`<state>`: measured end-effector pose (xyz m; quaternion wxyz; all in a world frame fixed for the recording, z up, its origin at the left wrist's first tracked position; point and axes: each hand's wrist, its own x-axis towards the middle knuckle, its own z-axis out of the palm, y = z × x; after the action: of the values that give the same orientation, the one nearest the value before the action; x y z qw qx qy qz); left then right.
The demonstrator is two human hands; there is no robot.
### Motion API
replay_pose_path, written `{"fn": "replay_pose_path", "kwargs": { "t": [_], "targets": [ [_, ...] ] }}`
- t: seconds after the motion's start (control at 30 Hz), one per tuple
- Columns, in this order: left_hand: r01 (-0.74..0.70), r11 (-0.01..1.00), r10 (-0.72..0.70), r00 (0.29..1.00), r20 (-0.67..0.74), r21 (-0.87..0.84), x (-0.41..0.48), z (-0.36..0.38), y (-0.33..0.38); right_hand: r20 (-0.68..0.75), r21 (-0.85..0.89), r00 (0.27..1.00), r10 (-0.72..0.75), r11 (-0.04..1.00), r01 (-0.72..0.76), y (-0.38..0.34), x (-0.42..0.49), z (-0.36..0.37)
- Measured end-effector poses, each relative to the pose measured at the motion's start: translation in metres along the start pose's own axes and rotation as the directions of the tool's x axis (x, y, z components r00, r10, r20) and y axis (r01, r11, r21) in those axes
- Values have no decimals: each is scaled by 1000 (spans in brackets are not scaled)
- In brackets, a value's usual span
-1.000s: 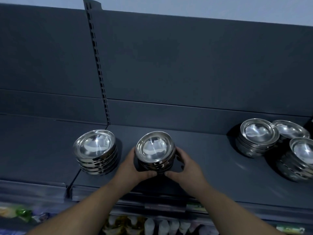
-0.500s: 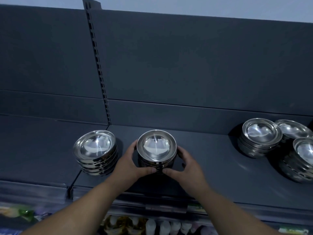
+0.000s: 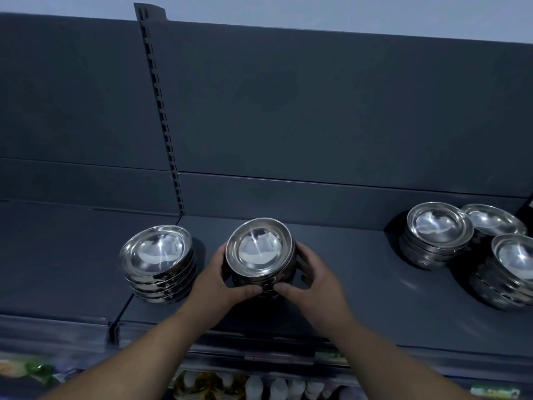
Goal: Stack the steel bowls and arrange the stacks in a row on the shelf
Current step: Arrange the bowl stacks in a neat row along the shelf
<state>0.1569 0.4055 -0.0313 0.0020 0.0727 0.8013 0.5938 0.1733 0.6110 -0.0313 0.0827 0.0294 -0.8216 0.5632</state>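
A stack of steel bowls stands on the dark grey shelf, near its middle. My left hand grips the stack's left side and my right hand grips its right side, thumbs meeting at the front. Another stack of steel bowls stands just to the left, close to the shelf joint. At the right, three more stacks cluster together: one in front-left, one behind it and one at the frame's edge.
A slotted upright post rises from the shelf's back panel behind the left stack. A second shelf section lies to the left. Packaged goods show on the level below the shelf's front edge.
Both hands keep their hold on the middle stack, which has shifted slightly and now tilts a little. The other stacks have not moved.
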Motion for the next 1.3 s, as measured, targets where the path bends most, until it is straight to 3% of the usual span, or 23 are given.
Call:
{"fn": "replay_pose_path", "kwargs": {
  "t": [0.27, 0.8, 1.3],
  "targets": [
    [9, 996, -7, 1000, -15, 87, -3, 2, 0, 39, -70, 999, 24, 997, -22, 1, -3, -5],
    [23, 999, -24, 999, 29, 42, -1, -4, 6, 63, -141, 997, 37, 990, -28, 10, -14, -7],
    [31, 992, -34, 999, 22, 124, -5, -1, 5, 43, -108, 997, 69, 992, -64, 14, -13, -2]
  ]
}}
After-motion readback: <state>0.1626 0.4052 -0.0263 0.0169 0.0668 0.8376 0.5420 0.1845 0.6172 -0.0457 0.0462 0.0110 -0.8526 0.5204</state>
